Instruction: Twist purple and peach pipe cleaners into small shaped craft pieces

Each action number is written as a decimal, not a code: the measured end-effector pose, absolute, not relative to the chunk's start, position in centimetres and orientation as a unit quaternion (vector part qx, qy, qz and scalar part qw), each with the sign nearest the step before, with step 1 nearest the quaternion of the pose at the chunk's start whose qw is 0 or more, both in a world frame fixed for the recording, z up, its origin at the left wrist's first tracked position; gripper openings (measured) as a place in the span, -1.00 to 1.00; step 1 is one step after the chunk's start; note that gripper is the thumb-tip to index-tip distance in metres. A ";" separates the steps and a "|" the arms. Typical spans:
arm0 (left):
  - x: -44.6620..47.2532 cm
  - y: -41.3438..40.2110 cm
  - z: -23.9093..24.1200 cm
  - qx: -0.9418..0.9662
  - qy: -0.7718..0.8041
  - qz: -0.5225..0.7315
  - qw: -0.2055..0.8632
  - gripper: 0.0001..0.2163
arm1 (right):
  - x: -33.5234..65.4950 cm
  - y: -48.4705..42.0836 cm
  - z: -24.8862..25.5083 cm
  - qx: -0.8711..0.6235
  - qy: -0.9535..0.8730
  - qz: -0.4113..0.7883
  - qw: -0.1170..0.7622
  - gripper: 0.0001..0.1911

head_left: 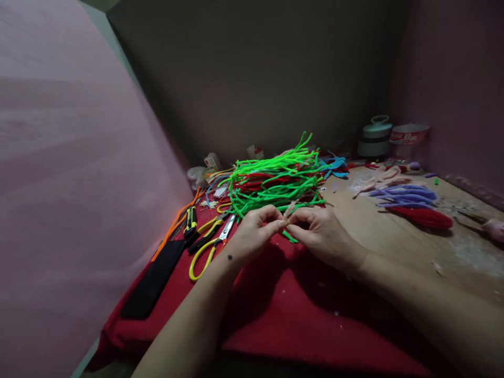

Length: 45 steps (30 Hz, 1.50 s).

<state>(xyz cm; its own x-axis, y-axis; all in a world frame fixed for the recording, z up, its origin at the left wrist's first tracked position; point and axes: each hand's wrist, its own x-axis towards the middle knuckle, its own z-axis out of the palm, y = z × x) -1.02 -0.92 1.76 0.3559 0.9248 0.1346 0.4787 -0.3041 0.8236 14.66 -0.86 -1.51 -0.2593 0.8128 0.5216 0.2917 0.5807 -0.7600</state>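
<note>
My left hand (264, 226) and my right hand (317, 231) meet above the red cloth, thumbs and forefingers pinched together. Between the fingertips is a small pale pink pipe cleaner piece (290, 209), its lower part hidden by the fingers. Right behind the hands lies a large heap of green pipe cleaners (271, 197), with red ones (271, 181) among them. Left of my left hand are yellow-handled scissors (202, 262), with pliers (208, 233) and a black-and-yellow utility knife (191, 220) beside them.
A black flat object (153, 286) and orange pipe cleaners (173, 228) lie at the left. On the wooden table (378, 226) at right are purple pipe cleaners (409, 195) and a red bundle (423, 218). Behind stand a lidded container (375, 139) and a tub (408, 135). Another person's hand (494, 229) shows at far right.
</note>
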 end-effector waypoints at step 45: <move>-0.9 -2.0 2.8 0.856 0.466 0.172 0.146 -0.82 | 15.8 0.6 -0.8 -0.409 -0.689 0.472 0.367 -0.82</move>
